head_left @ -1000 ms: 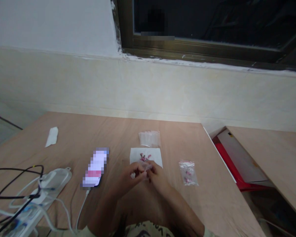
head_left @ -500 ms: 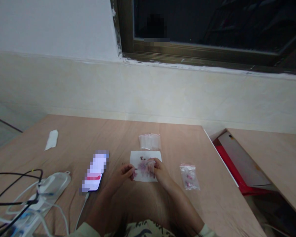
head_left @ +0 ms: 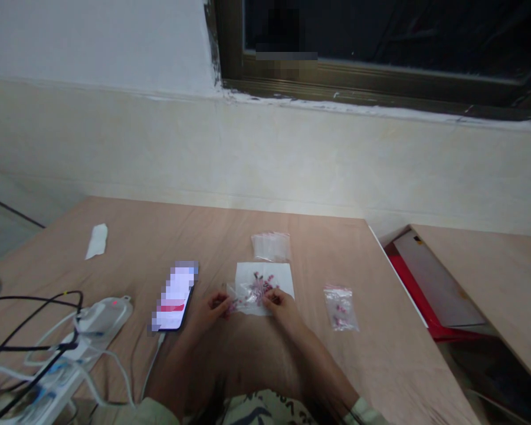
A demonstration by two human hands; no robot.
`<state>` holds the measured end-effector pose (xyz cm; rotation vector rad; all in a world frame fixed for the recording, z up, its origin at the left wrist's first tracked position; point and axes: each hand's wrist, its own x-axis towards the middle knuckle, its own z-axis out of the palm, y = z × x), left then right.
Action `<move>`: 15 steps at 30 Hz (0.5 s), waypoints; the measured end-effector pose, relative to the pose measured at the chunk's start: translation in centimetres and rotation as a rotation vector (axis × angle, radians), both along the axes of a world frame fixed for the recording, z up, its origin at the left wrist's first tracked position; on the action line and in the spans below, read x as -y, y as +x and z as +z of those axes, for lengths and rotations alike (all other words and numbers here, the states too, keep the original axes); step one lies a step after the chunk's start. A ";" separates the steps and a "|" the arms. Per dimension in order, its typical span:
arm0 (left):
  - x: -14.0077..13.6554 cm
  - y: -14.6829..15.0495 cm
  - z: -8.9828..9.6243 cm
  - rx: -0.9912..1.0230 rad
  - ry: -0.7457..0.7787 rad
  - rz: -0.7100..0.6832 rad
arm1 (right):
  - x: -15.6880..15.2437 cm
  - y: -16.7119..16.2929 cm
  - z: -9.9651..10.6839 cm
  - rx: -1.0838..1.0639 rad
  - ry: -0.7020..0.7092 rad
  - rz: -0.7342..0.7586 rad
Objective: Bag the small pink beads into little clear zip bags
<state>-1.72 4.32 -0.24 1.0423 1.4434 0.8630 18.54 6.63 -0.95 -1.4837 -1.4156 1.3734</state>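
A small clear plastic bag lies between my hands, over the near left of a white paper sheet. My left hand is closed at the bag's left side, fingers pinched on it, with a bit of pink near the fingertips. My right hand has thumb and fingers pressed together at the near right of the sheet, by small pink and dark red pieces. What its fingertips hold is too small to make out.
Several empty clear bags lie beyond the paper. On the right is a zip bag with pink pieces. To the left are a phone on a cable, a power strip with tangled cords, and a white scrap.
The plastic bag has shifted from my right hand toward my left, uncovering more of the pink pieces. The whole view has tilted slightly.
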 end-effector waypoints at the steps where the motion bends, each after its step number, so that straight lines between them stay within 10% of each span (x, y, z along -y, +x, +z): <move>1: -0.1 -0.1 0.1 0.007 -0.012 0.004 | -0.1 0.0 -0.1 0.002 -0.003 -0.003; 15: -1.5 0.9 1.8 0.057 0.014 -0.002 | -0.9 0.2 -0.6 -0.043 -0.072 -0.043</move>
